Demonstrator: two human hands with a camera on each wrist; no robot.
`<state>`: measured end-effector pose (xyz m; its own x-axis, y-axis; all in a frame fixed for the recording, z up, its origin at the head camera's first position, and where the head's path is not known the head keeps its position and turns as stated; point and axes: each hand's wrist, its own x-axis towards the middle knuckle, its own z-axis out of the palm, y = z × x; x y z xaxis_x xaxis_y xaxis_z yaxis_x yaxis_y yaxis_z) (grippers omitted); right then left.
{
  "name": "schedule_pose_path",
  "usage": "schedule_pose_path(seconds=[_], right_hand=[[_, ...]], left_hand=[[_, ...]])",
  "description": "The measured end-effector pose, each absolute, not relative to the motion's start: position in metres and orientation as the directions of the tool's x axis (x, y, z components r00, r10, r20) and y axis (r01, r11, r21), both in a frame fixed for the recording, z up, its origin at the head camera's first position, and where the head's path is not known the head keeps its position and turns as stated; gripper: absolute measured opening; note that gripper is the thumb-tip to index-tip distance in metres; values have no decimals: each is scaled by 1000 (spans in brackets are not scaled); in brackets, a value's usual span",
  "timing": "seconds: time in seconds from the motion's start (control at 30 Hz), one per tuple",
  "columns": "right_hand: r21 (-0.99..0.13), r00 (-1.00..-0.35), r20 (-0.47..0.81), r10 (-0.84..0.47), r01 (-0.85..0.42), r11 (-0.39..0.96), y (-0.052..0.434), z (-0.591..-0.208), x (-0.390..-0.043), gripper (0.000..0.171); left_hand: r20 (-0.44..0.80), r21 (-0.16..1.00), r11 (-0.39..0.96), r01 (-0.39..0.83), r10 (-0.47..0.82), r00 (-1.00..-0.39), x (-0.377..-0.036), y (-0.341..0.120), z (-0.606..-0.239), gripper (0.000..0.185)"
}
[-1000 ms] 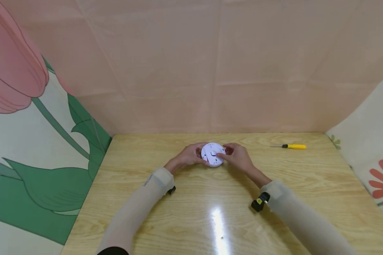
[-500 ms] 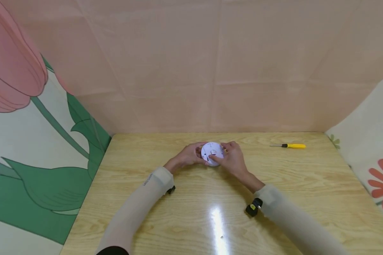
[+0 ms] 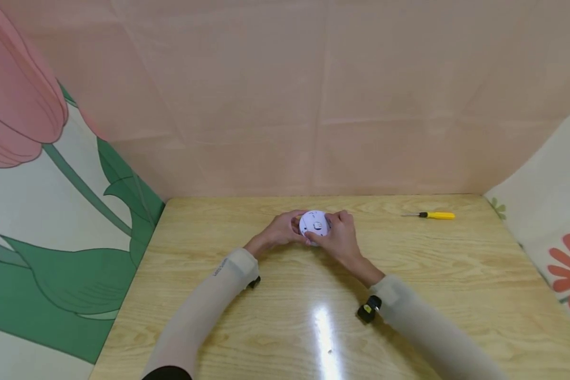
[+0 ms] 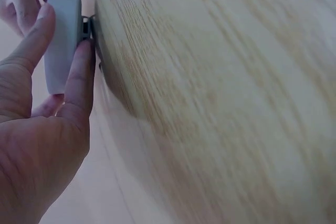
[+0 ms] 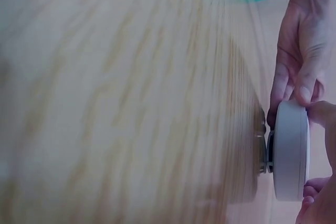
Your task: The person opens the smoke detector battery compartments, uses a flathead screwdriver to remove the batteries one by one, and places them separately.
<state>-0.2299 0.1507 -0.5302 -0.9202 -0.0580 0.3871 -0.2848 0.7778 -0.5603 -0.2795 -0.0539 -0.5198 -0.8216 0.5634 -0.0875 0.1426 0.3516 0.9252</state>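
While both hands, left hand (image 3: 281, 230), right hand (image 3: 340, 238), grip white disc (image 3: 314, 224), yellow screwdriver (image 3: 431, 215) well apart; table (image 3: 456, 274) edges far.

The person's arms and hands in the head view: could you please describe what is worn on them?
Both forearms are covered by long, pale beige sleeves ending at the wrists; the left sleeve carries small dark lettering. A small black device is strapped under each wrist, the right one with a yellow mark. The left hand and right hand are bare.
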Motion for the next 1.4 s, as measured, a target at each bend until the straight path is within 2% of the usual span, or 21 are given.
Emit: schedule_pose_path(seconds=[0.27, 0.57, 0.87, 1.07, 1.4], right_hand=[[-570, -921, 389, -23, -260, 779, 145, -528, -229, 73], [-574, -945, 327, 2, -197, 795, 139, -523, -230, 69], [-562, -930, 365, 29, -195, 804, 137, -525, -235, 64], [-595, -931, 361, 53, -186, 782, 140, -525, -235, 67], [-712, -949, 307, 76, -177, 679, 157, -519, -236, 61]], left_hand=[[-98, 913, 383, 143, 545, -833, -278, -54, -519, 88], [-72, 911, 376, 170, 550, -832, -277, -55, -519, 84], [-52, 909, 372, 188, 550, -834, -279, -56, -519, 82], [-58, 895, 398, 201, 551, -832, -278, -54, -517, 83], [-68, 898, 395, 195, 560, -826, -279, -56, -519, 85]])
